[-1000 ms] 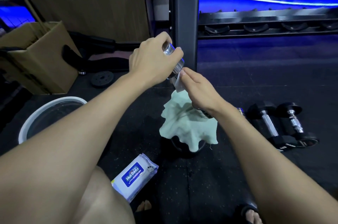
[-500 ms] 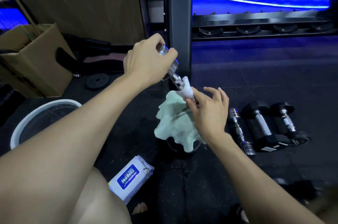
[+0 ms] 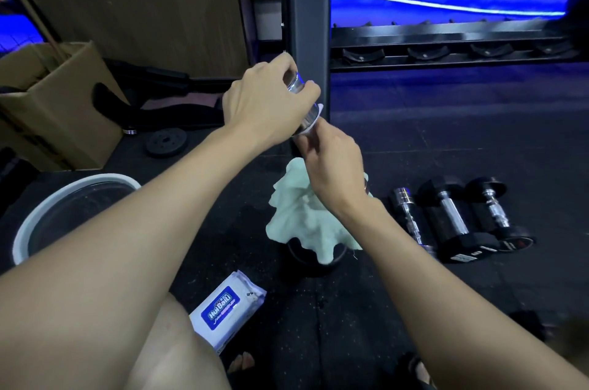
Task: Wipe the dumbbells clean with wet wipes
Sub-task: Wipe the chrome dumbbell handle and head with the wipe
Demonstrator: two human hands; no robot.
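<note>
While the left hand (image 3: 264, 102) is gripping the chrome dumbbell bar (image 3: 304, 102), the right hand (image 3: 331, 166) is pinching a wet wipe (image 3: 314, 126) just below those curled fingers.

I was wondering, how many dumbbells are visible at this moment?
4. One chrome dumbbell is gripped by the left hand; three lie on the floor at right: a chrome one and two black-ended ones. The pale cloth may hide another.

- Single head-worn view, looking forward and down from above both forearms.
- Close to the hands at centre; floor (image 3: 414, 141) fills the frame, rack (image 3: 446, 39) at 1 o'clock, box (image 3: 57, 102) at 9 o'clock.
</note>
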